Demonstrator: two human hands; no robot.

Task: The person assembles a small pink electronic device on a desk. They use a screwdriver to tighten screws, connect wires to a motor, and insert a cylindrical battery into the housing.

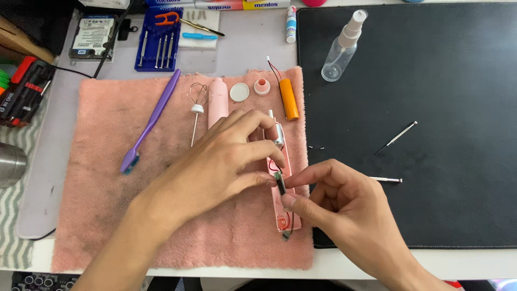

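A small dark oblong component (280, 183) sits over the opened pink plastic housing (284, 178) on the fluffy pink towel (107, 205). The right hand (334, 199) pinches it; the left hand (215, 167) steadies the housing with pinched fingertips. Tugging could snap its thin wires.

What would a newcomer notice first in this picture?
First, the two hands at the centre: the left hand and right hand pinch a small dark part over an opened pink case lying on the pink towel. Above them lie a purple toothbrush, a whisk and an orange battery. On the right, a black mat bears a clear spray bottle.
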